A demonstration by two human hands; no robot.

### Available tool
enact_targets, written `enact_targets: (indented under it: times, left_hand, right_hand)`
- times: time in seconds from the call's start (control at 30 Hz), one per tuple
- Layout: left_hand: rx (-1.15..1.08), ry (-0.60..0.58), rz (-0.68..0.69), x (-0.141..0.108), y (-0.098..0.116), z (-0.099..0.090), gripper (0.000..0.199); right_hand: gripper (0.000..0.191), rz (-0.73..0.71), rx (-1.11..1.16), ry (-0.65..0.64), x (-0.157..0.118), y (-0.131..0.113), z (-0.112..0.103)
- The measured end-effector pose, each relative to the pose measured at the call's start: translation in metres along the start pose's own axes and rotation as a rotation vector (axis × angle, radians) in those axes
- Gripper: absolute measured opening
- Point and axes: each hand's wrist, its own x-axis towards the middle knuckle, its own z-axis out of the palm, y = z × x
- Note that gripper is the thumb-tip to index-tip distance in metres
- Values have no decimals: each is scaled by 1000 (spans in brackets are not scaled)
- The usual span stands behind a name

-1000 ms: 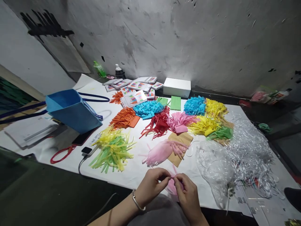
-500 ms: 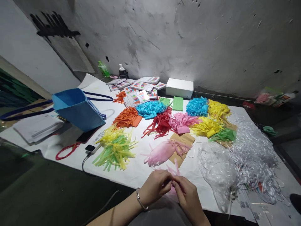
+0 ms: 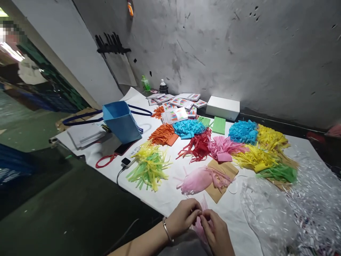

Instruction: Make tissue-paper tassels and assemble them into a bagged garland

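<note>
My left hand [image 3: 185,217], with a silver bangle at the wrist, is closed in a pinch at the table's near edge. Its fingertips meet those of my right hand [image 3: 217,233], which is pinched too. Between them is a strip of fringed pink tissue paper [image 3: 199,229], whose loose ends show above and below the fingers. The exact spot gripped is hidden by the fingertips. Just beyond lies a pink tissue-paper bundle [image 3: 197,180], partly over a brown paper sheet [image 3: 216,193]. A yellow and green tissue fringe [image 3: 149,167] rests to the left.
Orange [image 3: 162,134], blue, red, pink and yellow tissue bundles spread across the white table. Printed packs [image 3: 174,115] and a white box [image 3: 223,107] stand near the wall. A blue bag [image 3: 121,122] is at left; clear plastic [image 3: 269,209] and shiny white strands [image 3: 317,206] lie right.
The view has swung to the left, so the table sits further right and more floor shows. Both hands keep their pinch on the pink tissue with little movement.
</note>
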Motion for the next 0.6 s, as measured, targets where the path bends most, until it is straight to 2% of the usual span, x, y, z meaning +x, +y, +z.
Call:
enact_targets:
  times: [0.17,0.33,0.47,0.53,0.6]
  left_hand:
    - [93,117,4,-13,-12,-11,19]
    - [67,74,-28,-21,-25,-30,19]
    - [7,92,-73,-22,-34,-46,22]
    - [-20,139,-117,-19,-43,-62,25]
    - [18,224,-169,-15,-55,-93,26]
  right_hand:
    - [13,-167,-99,25,12,-3,19]
    - [14,-72,-17,-125,25,-10,34]
    - [16,-123,-75,-179,46,-17,46]
    - [15,-105,-75,-229,63,-10,49]
    - [23,-47,-139,-289,86,6,49]
